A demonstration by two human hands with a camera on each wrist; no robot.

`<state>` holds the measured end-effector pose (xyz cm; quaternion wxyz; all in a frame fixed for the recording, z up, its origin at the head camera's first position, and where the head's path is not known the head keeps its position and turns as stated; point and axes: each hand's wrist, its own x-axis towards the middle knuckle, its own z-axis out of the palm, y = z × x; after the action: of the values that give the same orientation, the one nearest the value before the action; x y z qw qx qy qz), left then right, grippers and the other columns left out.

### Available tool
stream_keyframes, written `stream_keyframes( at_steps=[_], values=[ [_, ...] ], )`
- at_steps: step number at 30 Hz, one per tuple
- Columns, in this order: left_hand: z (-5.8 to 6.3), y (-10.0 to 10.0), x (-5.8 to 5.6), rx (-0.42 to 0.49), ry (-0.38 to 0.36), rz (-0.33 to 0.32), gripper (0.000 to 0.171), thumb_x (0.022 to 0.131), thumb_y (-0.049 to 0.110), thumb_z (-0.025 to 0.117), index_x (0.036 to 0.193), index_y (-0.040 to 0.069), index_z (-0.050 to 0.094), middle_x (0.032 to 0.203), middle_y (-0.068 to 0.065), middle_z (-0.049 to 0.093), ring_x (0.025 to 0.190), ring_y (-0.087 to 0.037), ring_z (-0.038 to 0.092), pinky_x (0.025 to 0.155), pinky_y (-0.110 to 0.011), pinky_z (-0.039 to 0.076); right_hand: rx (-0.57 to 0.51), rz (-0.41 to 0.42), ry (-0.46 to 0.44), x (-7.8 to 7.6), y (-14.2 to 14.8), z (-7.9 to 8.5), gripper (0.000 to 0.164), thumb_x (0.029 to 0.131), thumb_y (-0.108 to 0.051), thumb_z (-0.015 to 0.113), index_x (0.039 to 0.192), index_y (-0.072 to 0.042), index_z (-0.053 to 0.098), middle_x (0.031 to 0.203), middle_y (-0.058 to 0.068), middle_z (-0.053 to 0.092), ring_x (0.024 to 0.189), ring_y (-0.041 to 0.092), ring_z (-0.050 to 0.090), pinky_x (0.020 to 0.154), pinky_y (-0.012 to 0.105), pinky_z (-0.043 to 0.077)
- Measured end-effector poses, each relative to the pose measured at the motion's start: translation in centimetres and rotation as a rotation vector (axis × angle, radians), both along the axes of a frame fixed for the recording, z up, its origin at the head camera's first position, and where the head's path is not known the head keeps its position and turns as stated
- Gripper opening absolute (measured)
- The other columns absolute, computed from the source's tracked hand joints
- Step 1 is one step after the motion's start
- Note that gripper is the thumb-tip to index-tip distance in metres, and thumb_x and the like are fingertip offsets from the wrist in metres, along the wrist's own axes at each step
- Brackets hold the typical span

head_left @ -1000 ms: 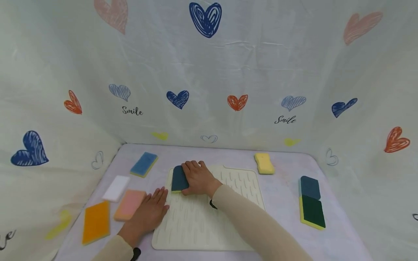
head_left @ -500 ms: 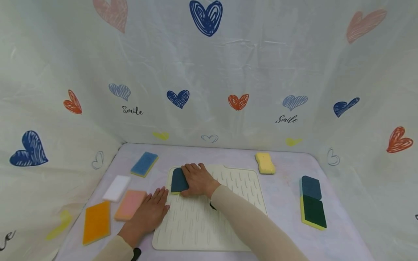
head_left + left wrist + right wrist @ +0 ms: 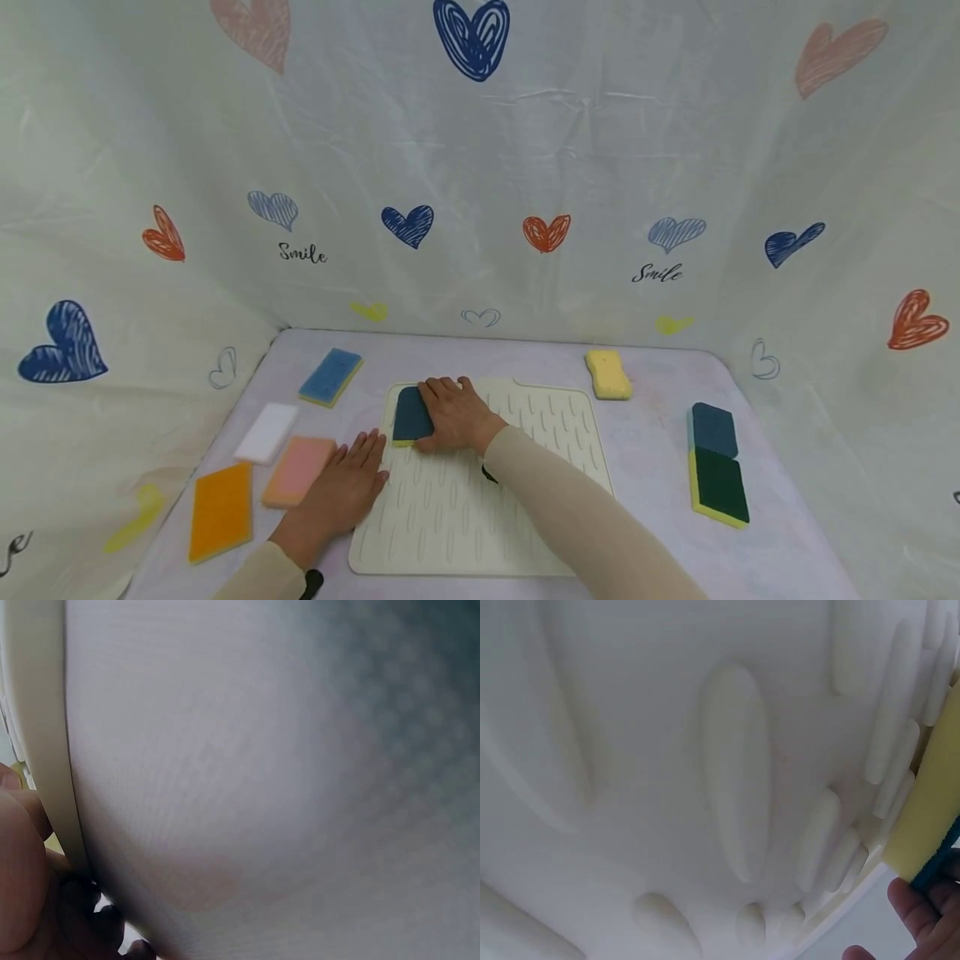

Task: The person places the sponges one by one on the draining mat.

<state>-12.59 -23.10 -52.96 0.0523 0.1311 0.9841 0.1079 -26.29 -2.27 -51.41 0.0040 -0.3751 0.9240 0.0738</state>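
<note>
Head view shows us the right hand gripping the right side of a teal-topped sponge, fingers over its far edge and thumb at the near one. That sponge lies by the far left corner of a cream ridged mat. Nearer and to its left we see the left hand resting at the mat's left edge, fingers extended, just beside a pink sponge.

Right wrist view gives us the held sponge's yellow side, close over the ridges. On the pale tabletop, we find white, orange and blue sponges leftward, and a yellow one beyond the mat's far right corner. Two dark sponges touch at far right. White sheeting printed with hearts and "Smile" surrounds us.
</note>
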Motion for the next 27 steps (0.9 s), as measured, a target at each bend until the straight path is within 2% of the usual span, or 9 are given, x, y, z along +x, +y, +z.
stream_keyframes(
  at_steps=[18, 21, 27],
  values=[
    [0.2, 0.5, 0.0, 0.005, 0.011, -0.011, 0.060, 0.110, 0.026, 0.056, 0.157, -0.008, 0.042, 0.163, -0.029, 0.041, 0.152, -0.049, 0.039, 0.120, -0.068, 0.032, -0.016, -0.020, -0.042, 0.1, 0.8, 0.2, 0.105, 0.089, -0.080, 0.057, 0.168, -0.016, 0.028, 0.169, 0.000, 0.039, 0.152, 0.019, 0.041, 0.123, 0.053, 0.035],
    [0.2, 0.5, 0.0, 0.016, 0.016, -0.010, 0.060, 0.109, 0.026, 0.057, 0.156, -0.009, 0.043, 0.162, -0.030, 0.042, 0.151, -0.050, 0.039, 0.119, -0.068, 0.032, -0.003, -0.010, -0.028, 0.2, 1.1, 0.8, 0.107, 0.089, -0.082, 0.056, 0.168, -0.016, 0.027, 0.170, 0.000, 0.037, 0.154, 0.018, 0.039, 0.124, 0.053, 0.034],
    [0.1, 0.2, 0.1, 0.003, 0.017, -0.003, 0.060, 0.110, 0.027, 0.055, 0.156, -0.009, 0.042, 0.163, -0.030, 0.041, 0.151, -0.050, 0.039, 0.119, -0.069, 0.032, 0.004, 0.020, 0.013, 0.4, 2.8, 3.1, 0.106, 0.092, -0.082, 0.054, 0.168, -0.015, 0.027, 0.171, 0.001, 0.035, 0.155, 0.019, 0.037, 0.127, 0.051, 0.030]
  ],
)
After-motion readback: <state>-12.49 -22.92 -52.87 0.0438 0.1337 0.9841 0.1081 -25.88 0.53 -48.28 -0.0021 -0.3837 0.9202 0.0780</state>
